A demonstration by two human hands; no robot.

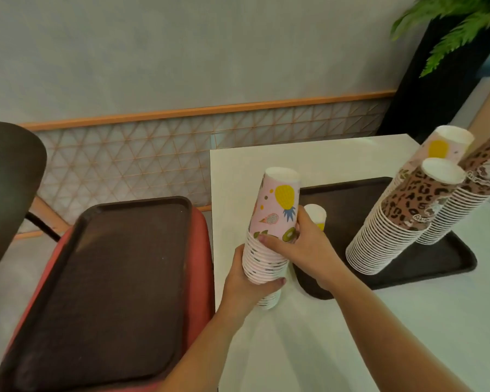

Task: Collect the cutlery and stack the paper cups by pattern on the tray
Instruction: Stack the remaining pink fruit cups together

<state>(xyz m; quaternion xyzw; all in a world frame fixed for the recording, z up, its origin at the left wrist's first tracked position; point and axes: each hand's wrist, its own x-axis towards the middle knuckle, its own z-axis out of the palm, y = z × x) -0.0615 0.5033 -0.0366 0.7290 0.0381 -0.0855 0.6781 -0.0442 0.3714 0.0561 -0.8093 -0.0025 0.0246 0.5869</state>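
Landmark: dark tray (450, 267) on the white worktop (294, 349); all places given from it.
Progress: judged well advanced on cups; three tall inverted stacks on the tray. No cutlery visible anywhere, so that part cannot be assessed.
Tray contents: leopard stack (393, 222) at front right; fruit stack (433, 154) behind it; second leopard stack (475, 179) at far right, partly cut by the frame edge. One lone fruit cup (316, 215) inverted near the left end, part hidden by the right hand.
Held stack (269, 230): pink fruit pattern, inverted, just left of the tray, above the worktop edge.
Left hand (244, 281): wrapped round the lower rims of the held stack.
Right hand (297, 244): curled round the held stack's upper part.
Remaining: held stack and lone cup apparently yet to join the fruit stack.
Second tray (102, 278): well left, on a red chair (204, 250), nothing in it.
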